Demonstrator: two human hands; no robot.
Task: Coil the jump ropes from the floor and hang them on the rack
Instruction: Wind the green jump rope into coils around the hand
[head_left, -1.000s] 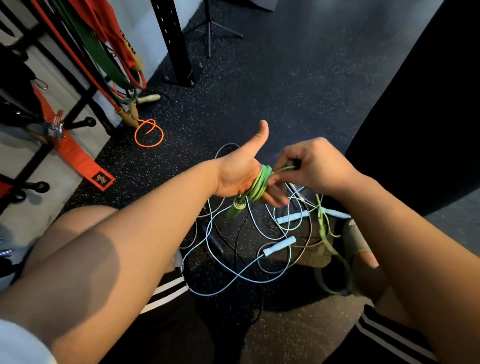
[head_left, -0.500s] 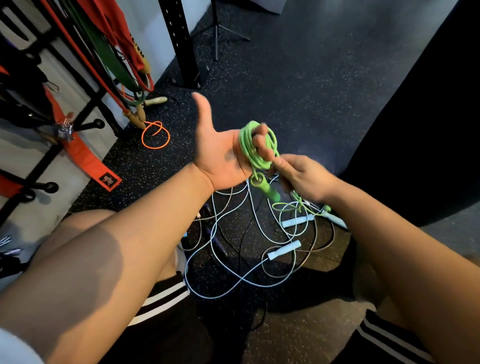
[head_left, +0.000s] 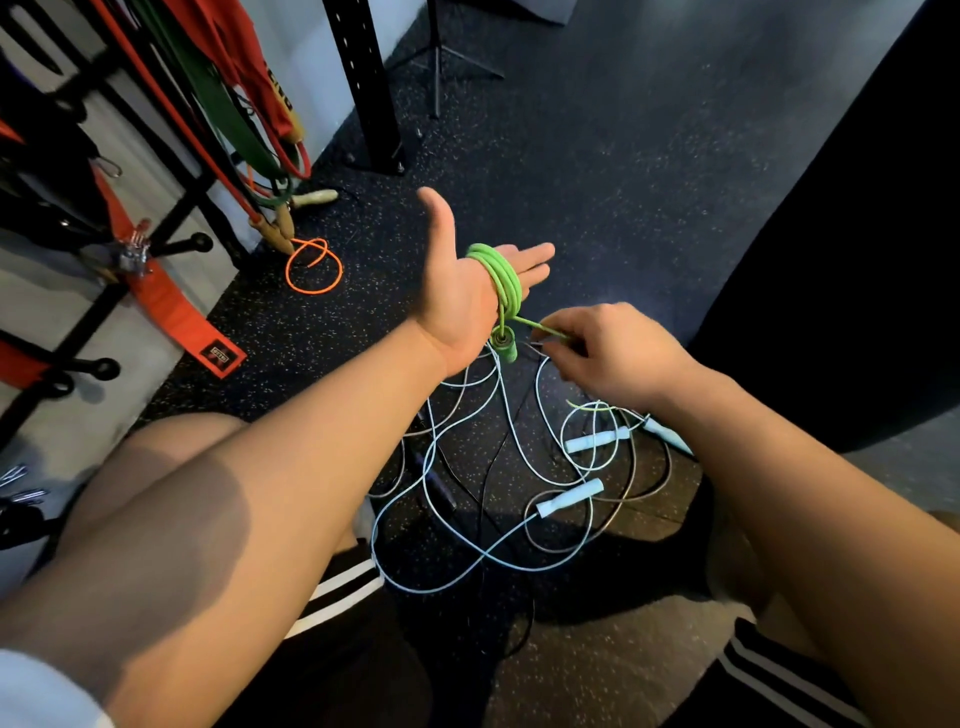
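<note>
Green jump rope (head_left: 501, 283) wraps the left hand (head_left: 457, 304), fingers (head_left: 535, 258) straight and together; right hand (head_left: 610, 353) pinches its loose strand.

Dim overall. Brightest patch: pale wall (head_left: 311, 47), far left of left-hand fingers (head_left: 535, 260). Green jump rope (head_left: 503, 283) across fingers vivid. Heavy shadow on floor (head_left: 623, 156) below right hand (head_left: 618, 358), fingers slightly blurred. Frame edges bowed, wide-angle.

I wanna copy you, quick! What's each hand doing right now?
Left hand: open, fingers straight, green rope coiled around it.
Right hand: pinching the green rope's loose strand.
</note>
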